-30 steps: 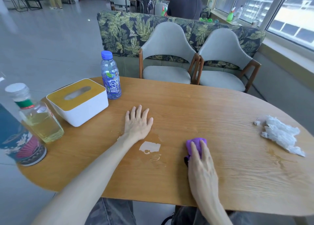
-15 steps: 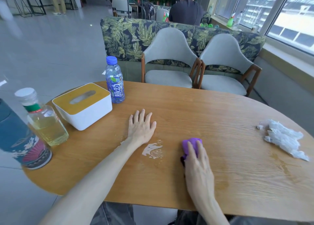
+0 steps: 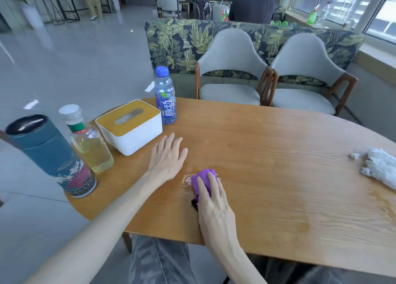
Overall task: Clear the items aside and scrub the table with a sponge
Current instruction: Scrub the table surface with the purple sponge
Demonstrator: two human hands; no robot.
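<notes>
- Sponge (image 3: 203,179): purple, soft, rounded, dark underside; lies on wet streaks, near edge of wooden table (image 3: 278,155).
- Right hand (image 3: 214,206): fingers curled over sponge, pressing down.
- Left hand (image 3: 167,157): flat, open, holding nothing.

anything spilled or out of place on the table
Yes. A wet foamy smear sits by the purple sponge under the right hand, and crumpled white tissues lie loose at the table's right edge.

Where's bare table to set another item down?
Bare wood runs from the purple sponge under the right hand to the crumpled tissues. The table's left end is crowded: canister, oil bottle, tissue box, drink bottle.
</notes>
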